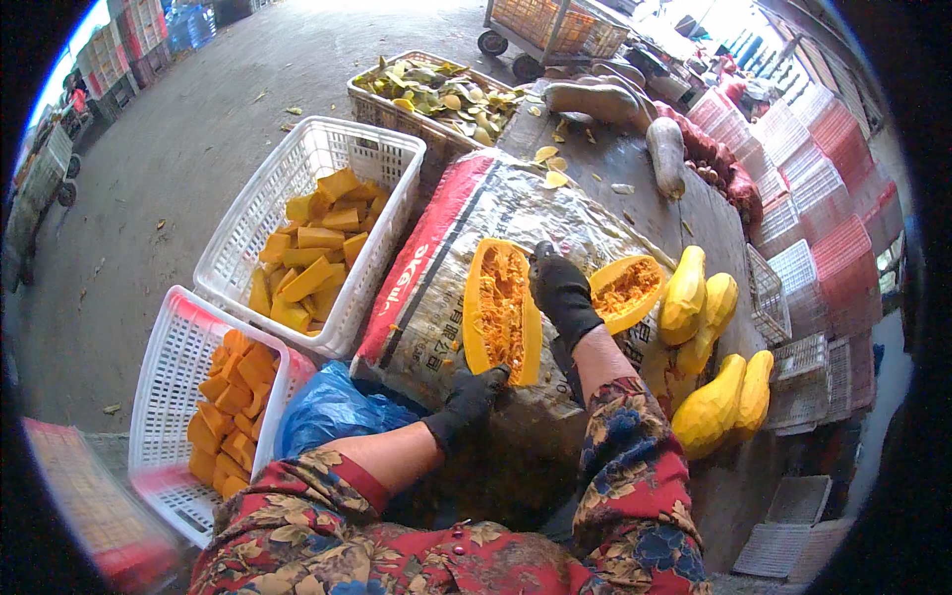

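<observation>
A long pumpkin half [503, 315], cut face up with orange pulp and seeds showing, stands over a printed plastic sack. My left hand [468, 402], in a dark glove, grips its lower end, the thumb over the rim. At its upper right edge is my gloved right hand [561, 290], fingers curled closed. Whatever that hand holds is hidden; a dark shape shows below the wrist. The other pumpkin half [627, 294], also seedy side up, lies just right of the right hand. Several peeled yellow pumpkins [710, 402] rest farther right.
The sack [436, 268] covers the work surface. To the left, a white crate [307, 134] and a red-and-white crate [159, 397] hold pumpkin chunks, near a blue plastic bag [337, 412]. Beyond are a crate of peelings [431, 94], unpeeled pumpkins [666, 159] and a wheeled cart [550, 30].
</observation>
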Motion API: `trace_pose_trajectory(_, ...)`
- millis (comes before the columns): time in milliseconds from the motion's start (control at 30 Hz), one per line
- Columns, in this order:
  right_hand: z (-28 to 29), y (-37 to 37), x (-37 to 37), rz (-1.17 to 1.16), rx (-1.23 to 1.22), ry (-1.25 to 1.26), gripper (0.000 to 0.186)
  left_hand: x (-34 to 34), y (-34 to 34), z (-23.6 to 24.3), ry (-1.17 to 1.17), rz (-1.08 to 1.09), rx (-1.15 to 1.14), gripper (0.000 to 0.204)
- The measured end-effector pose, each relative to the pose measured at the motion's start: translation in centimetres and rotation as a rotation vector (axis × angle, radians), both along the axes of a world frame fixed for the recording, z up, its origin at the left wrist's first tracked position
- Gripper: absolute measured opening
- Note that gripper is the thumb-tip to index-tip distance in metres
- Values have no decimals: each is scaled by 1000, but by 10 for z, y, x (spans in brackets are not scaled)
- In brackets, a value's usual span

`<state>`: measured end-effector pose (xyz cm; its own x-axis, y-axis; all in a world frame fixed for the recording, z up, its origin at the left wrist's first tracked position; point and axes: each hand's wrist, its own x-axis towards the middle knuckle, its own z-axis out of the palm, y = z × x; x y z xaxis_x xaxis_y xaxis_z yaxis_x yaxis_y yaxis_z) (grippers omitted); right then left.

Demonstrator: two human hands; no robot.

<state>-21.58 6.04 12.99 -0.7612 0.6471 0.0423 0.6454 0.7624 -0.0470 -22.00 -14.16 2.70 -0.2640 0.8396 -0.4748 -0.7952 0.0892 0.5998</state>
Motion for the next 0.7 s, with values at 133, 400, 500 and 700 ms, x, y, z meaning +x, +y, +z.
trace_pose_trajectory(133,-9,2,-19,-127,-83,-25,22,2,0,9,-56,-24,-57,29)
trace_pose_trajectory(400,-19,-5,-35,-164,-87,-53,23,-6,-4,20,-170,-83,-112,28)
trace_pose_trajectory(500,-15,-5,-36,-150,-88,-139,23,-11,-6,21,-231,-75,-123,28)
trace_pose_trajectory(700,-11,-3,-35,-86,-124,-335,26,-12,-5,40,130,26,-64,30)
